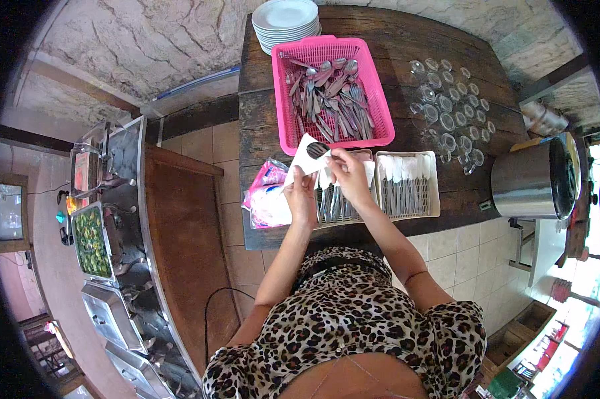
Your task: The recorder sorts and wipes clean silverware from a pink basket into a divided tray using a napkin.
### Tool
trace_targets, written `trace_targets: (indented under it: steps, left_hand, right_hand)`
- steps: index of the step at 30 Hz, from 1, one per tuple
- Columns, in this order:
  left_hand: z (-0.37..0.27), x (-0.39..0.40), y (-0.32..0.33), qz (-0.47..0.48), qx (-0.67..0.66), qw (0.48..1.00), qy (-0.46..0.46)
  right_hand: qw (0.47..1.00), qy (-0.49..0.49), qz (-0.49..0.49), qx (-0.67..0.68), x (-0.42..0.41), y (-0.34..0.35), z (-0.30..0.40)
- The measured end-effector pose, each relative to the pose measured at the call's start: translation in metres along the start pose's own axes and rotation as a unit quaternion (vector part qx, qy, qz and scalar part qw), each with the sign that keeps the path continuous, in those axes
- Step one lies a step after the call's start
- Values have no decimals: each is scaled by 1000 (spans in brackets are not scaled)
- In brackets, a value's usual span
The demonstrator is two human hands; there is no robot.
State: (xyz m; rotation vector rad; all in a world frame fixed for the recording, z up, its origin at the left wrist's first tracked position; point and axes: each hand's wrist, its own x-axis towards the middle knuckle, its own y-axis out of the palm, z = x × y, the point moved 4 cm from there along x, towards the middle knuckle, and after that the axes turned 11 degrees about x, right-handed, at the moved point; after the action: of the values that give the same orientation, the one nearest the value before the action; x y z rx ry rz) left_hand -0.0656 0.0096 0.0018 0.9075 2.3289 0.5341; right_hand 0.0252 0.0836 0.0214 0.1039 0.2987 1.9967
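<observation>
My left hand (302,197) holds a white paper napkin (300,155) by its lower edge. Over the napkin, my right hand (351,177) grips a metal spoon (317,150) near its handle; the bowl looks dark and streaked, and whether a fork lies with it I cannot tell. Just beyond my hands is a pink plastic basket (387,117) of loose spoons and forks. Below them, partly hidden, a cream plastic tray (352,219) holds cutlery. The tray on its right (435,202) has cutlery with white paper wrapped round the far ends. A plastic napkin pack (271,207) lies by my left hand.
White plates (286,22) are stacked at the table's far left corner. Many glass cups (447,122) cover the right side, near a large steel pot (522,177). On the left counter stand a tray of green food (91,242) and steel chafing dishes (113,316).
</observation>
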Motion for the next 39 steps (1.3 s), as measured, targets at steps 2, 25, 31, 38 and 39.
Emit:
trace_targets:
  steps: [2, 25, 31, 38, 39]
  left_hand:
    - [2, 7, -18, -18, -20, 1000, -1]
    - [-69, -12, 34, 404, 616, 553, 388]
    - [-71, -9, 14, 319, 624, 611, 368]
    - [-72, 11, -11, 162, 509, 773, 342]
    - [-68, 9, -7, 188, 484, 786, 337]
  right_hand:
    - [1000, -10, -12, -21, 2, -6, 8]
    - [724, -247, 356, -537, -31, 9, 110]
    - [691, -306, 319, -572, -35, 13, 139]
    - [698, -458, 206, -510, -39, 8, 172]
    - [699, -458, 206, -510, -39, 9, 175]
